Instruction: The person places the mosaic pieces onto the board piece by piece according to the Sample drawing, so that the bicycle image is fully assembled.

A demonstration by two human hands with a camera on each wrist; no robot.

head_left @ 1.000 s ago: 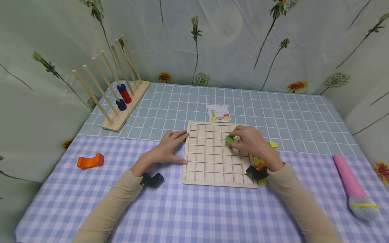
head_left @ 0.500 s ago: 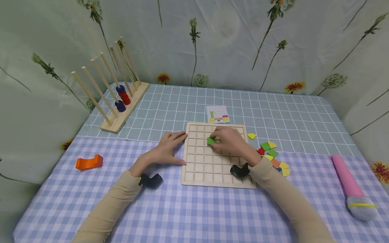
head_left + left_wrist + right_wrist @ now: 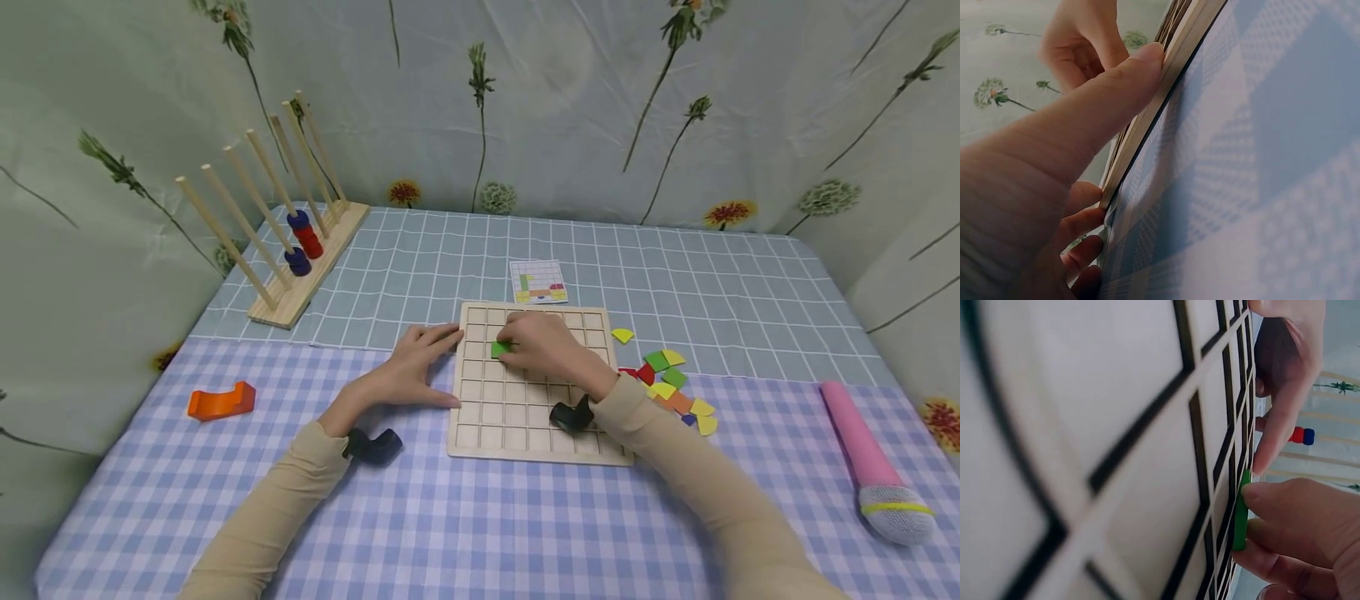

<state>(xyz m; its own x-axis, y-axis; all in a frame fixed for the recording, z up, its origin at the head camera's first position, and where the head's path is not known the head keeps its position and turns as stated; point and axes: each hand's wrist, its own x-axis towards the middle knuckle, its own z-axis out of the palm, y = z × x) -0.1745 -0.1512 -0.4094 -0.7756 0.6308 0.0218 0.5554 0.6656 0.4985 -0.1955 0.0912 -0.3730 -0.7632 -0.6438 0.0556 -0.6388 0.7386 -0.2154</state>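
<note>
A square wooden board (image 3: 491, 414) with a grid of recessed cells lies in the middle of the table. My left hand (image 3: 408, 371) rests at its left edge, thumb and fingers spread along the side; in the left wrist view the thumb (image 3: 1110, 94) presses on the board's edge. My right hand (image 3: 546, 346) is over the upper left part of the grid and pinches a green square tile (image 3: 498, 350). In the right wrist view the green tile (image 3: 1242, 515) stands edge-on between thumb and fingers, right at the grid's surface.
Several coloured tiles (image 3: 681, 402) lie right of the board, a lone yellow quarter-circle (image 3: 622, 335) behind them. A printed pattern card (image 3: 538, 282) is beyond the board. Around are a wooden peg stand (image 3: 330, 258), an orange block (image 3: 222, 402) and a pink toy microphone (image 3: 862, 442).
My right hand has carried the green tile leftward across the board, uncovering the loose tiles at the right. The left hand has stayed at the board's left edge.
</note>
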